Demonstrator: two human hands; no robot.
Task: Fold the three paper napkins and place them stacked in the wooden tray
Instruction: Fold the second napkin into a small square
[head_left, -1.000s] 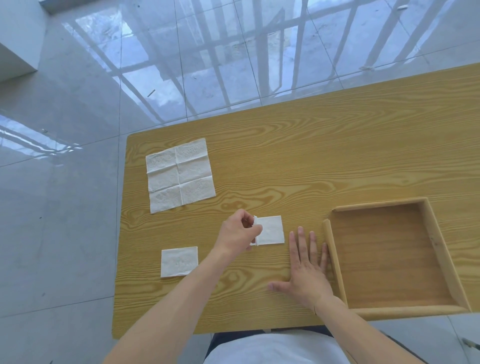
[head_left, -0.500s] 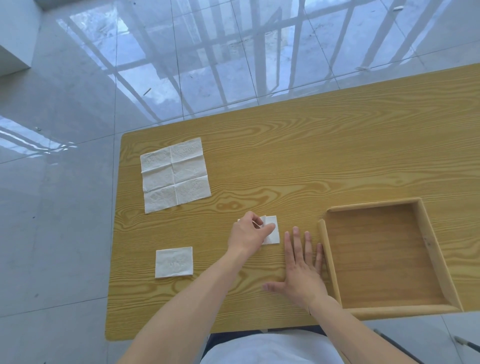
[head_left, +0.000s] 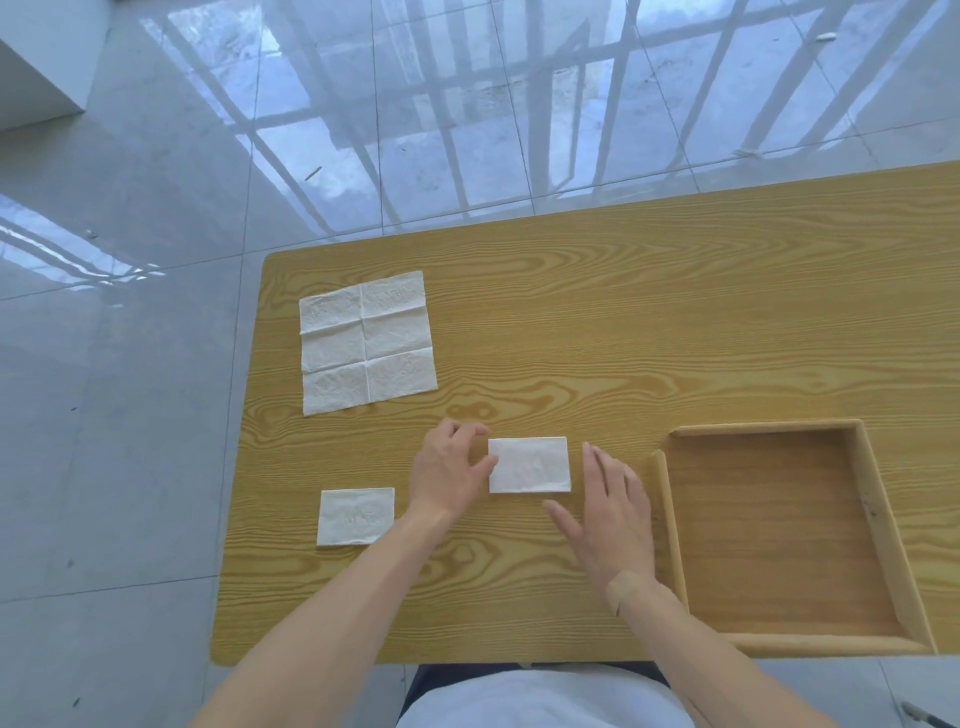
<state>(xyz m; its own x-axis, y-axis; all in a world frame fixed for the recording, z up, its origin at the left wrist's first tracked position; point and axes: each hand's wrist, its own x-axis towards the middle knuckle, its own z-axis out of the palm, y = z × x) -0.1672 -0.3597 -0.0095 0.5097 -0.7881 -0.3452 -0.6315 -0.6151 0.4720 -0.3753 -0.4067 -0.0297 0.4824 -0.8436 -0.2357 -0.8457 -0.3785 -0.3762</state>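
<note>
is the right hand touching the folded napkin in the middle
Apart. The head view shows bare table between the right hand and the middle folded napkin.

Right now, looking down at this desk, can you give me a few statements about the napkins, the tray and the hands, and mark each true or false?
1. The wooden tray holds a stack of napkins. False: it holds nothing.
2. One unfolded napkin lies flat at the table's far left. True.
3. The left hand touches the folded napkin between the hands. True.
4. The right hand is inside the tray. False: it rests on the table, beside the tray.
5. Only one napkin is folded. False: a second folded napkin lies near the left forearm.
</note>
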